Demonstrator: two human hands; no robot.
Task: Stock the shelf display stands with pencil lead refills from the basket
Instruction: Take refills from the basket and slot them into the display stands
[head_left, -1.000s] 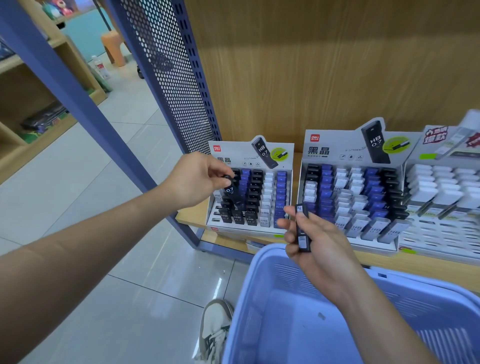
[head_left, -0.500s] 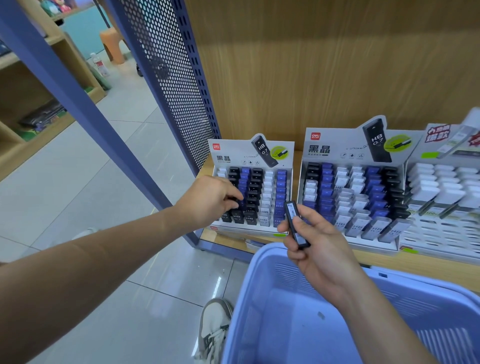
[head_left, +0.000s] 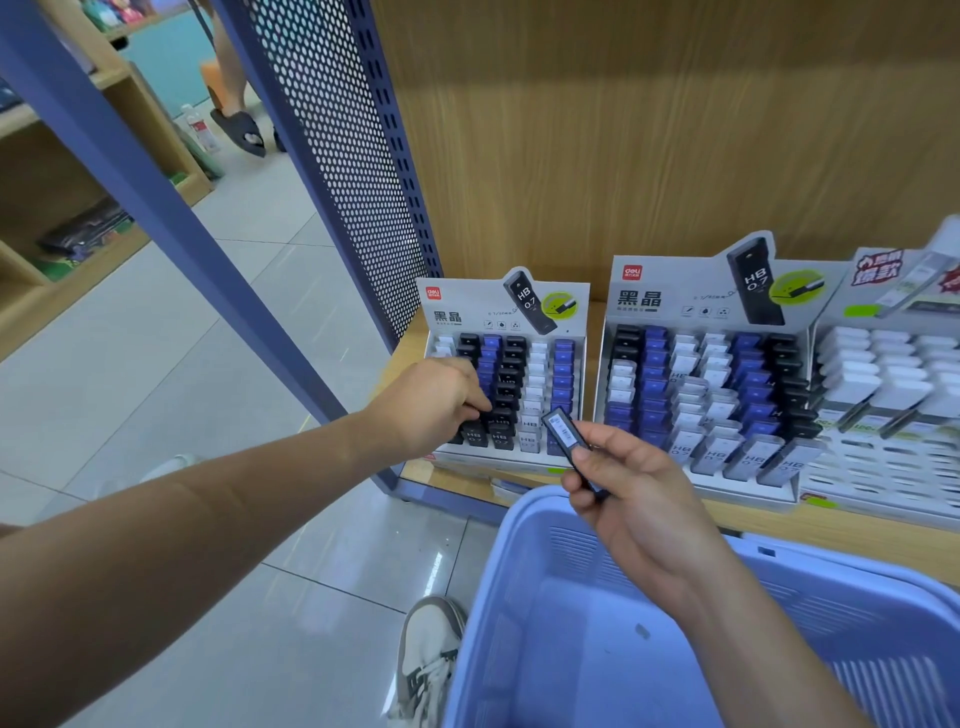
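A small display stand (head_left: 506, 312) with black, blue and white lead refills sits on the wooden shelf. My left hand (head_left: 434, 400) reaches into its front left rows, fingers curled on a black refill (head_left: 498, 415) in the black column. My right hand (head_left: 639, 499) pinches another dark refill (head_left: 566, 439), barcode label up, above the far rim of the lilac basket (head_left: 566, 551). No refills show in the visible part of the basket. A larger stand (head_left: 675, 301) stands just to the right, nearly full.
A third stand (head_left: 883, 395) with white refills is at the far right. A blue perforated panel (head_left: 343, 156) and a slanting blue post (head_left: 156, 208) close off the shelf's left end. My shoe (head_left: 431, 654) is beside the basket. Another person's foot (head_left: 239, 130) is on the floor behind.
My left hand has come down with the black refill from above the small stand into its front rows. My right hand has tilted its refill slightly leftward.
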